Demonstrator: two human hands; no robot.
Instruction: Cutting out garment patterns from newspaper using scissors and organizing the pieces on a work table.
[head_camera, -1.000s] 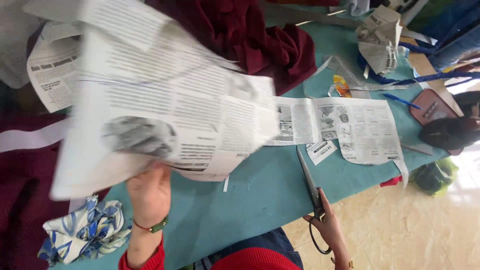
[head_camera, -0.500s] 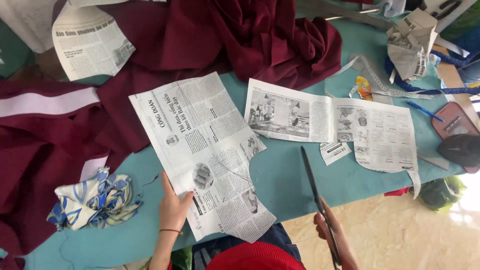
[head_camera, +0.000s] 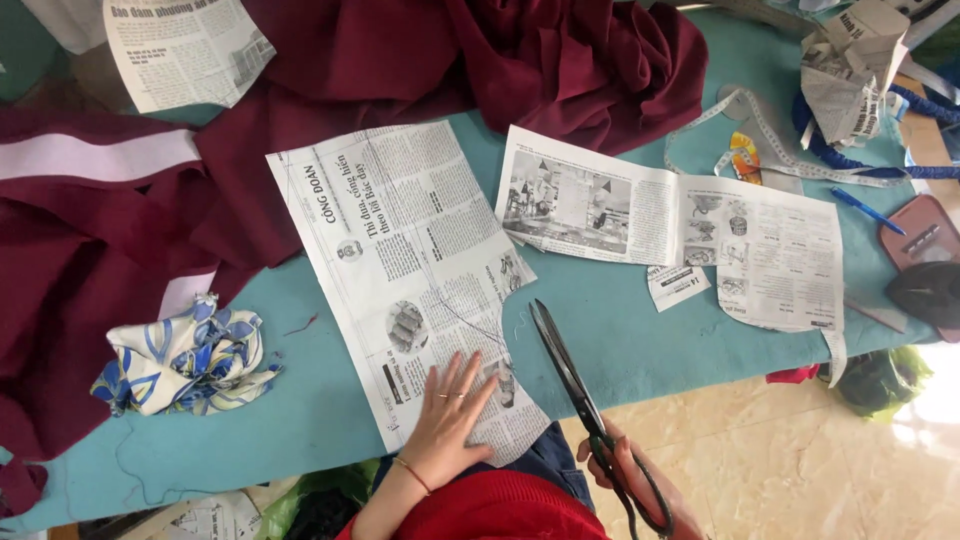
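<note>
Newspaper, lifted a moment earlier, is now pressed flat on the table by the spread left hand, while scissors are gripped in the right hand.

single head view, worn on my operator's head, looking steeply down over a teal table from its near edge. fairly close: the left hand and right hand sit at bottom frame. tiled floor shows lower right.
</note>
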